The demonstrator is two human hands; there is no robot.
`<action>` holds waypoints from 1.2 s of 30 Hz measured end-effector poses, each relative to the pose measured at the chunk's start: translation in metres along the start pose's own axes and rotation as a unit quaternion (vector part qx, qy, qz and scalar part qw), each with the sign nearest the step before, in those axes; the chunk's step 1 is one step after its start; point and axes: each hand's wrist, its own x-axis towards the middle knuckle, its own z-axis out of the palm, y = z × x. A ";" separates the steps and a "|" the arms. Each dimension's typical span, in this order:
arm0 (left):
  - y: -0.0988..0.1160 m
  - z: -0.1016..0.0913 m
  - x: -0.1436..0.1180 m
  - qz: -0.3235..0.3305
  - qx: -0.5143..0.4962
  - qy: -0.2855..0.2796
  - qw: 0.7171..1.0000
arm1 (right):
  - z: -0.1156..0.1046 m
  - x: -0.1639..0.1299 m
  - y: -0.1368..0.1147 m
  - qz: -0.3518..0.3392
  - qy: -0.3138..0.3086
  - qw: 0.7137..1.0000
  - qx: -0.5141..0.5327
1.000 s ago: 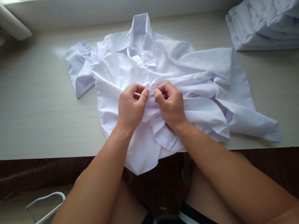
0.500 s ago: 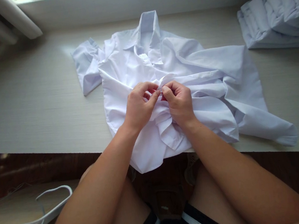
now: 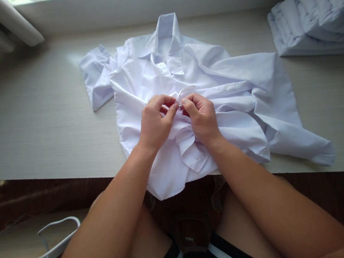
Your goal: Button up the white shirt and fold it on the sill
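Both hands pinch the front edges of a white shirt together at mid-chest.

The shirt [image 3: 218, 98] lies crumpled on the pale table [image 3: 33, 121], collar toward the window, hem hanging over the near edge. The left hand [image 3: 155, 122] and right hand [image 3: 202, 117] meet with thumb and forefinger pressed on the fabric edges; keeping both edges flat and aligned would help. A stack of folded white clothes [image 3: 315, 15] sits far right. No readable writing or labels.
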 end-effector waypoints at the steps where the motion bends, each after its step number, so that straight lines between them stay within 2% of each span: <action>1: 0.000 0.000 0.000 0.001 -0.002 0.004 1.000 | 0.000 0.000 -0.001 -0.007 0.001 1.000 -0.008; 7: -0.002 0.001 0.001 0.002 -0.012 0.003 1.000 | 0.000 0.000 -0.004 0.010 -0.012 0.999 -0.031; 15: -0.001 0.000 0.001 0.026 -0.021 0.002 0.999 | -0.003 0.003 -0.002 0.052 -0.037 0.996 0.059; 22: 0.001 0.000 0.001 0.020 -0.021 0.000 1.000 | -0.006 0.006 -0.006 0.105 -0.071 0.985 0.117; 29: 0.003 -0.003 0.002 -0.023 -0.037 -0.018 0.999 | -0.008 0.007 -0.009 0.117 -0.101 0.978 0.141; 36: 0.003 -0.005 0.002 -0.034 -0.052 -0.032 0.998 | -0.008 0.005 -0.008 0.099 -0.126 0.980 0.119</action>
